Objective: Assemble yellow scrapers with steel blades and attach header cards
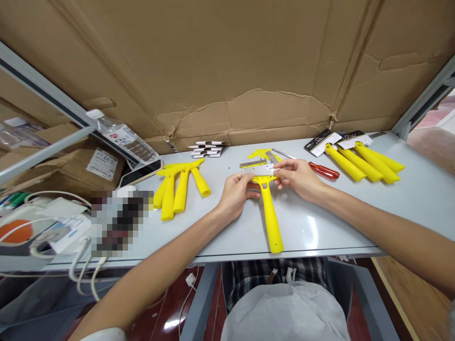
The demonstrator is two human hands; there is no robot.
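Observation:
A yellow scraper lies in front of me with its handle toward the table's front edge. Across its head sits a flat metal plate. My left hand grips the left end of the head, thumb on the plate. At the right end, my right hand pinches the head and plate between thumb and fingers. Just behind the hands are another yellow scraper part and loose metal plates. A screwdriver with a red handle lies beyond my right hand, its shaft pointing left.
Several yellow handles lie at left, near a stack of folded cards. Yellow scrapers with black-and-white cards lie at right. A phone, a bottle and cables crowd the left side. Cardboard stands behind.

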